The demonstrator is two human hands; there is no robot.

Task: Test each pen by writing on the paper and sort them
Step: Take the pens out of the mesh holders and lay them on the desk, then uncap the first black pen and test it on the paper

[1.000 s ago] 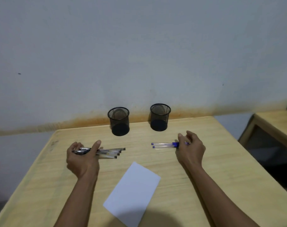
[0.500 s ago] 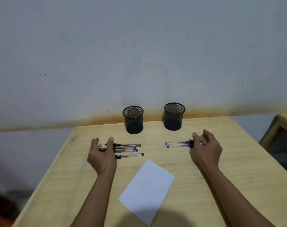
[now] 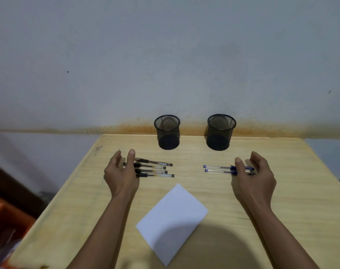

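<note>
Several black pens (image 3: 155, 169) lie side by side on the wooden table (image 3: 281, 210), left of centre. My left hand (image 3: 121, 173) hovers over their left ends with fingers spread and relaxed, gripping nothing. Two blue pens (image 3: 219, 169) lie parallel on the right. My right hand (image 3: 252, 175) is over their right ends, fingers loosely arched, thumb near the blue grips. A white sheet of paper (image 3: 173, 222) lies skewed at the front centre. Two black mesh cups, left (image 3: 167, 132) and right (image 3: 221, 132), stand at the back edge.
A grey wall with a rusty stain line rises right behind the table. Orange items (image 3: 2, 220) sit low at the left beside the table. The table's left edge runs diagonally near my left arm.
My left hand has let go of the black pens and opened, and they now lie spread on the table. My right hand has loosened over the blue pens. The camera tilted down and shifted.
</note>
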